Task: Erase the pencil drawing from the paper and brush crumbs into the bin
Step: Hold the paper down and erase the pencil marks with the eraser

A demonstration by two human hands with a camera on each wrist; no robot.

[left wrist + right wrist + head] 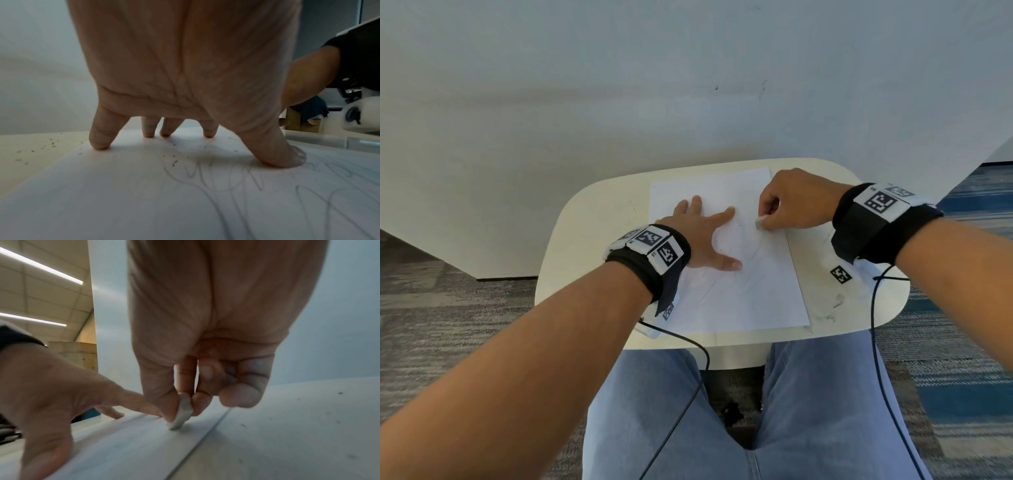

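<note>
A white sheet of paper (736, 291) with faint pencil lines (236, 180) lies on a small cream table (599, 219). My left hand (702, 233) rests on the sheet with spread fingers, fingertips (100, 144) and thumb pressing it down. My right hand (787, 202) pinches a small grey-white eraser (182, 412) between thumb and fingers, its lower end touching the paper near the right edge, just right of the left index finger. Dark eraser crumbs (174, 160) lie scattered on the paper and on the table left of it. No bin is in view.
A white wall (619, 102) stands right behind the table. A square marker tag (840, 274) and grey smudges (835, 301) are on the table right of the paper. Black cables (876, 342) hang from both wristbands over my lap. Carpet surrounds the table.
</note>
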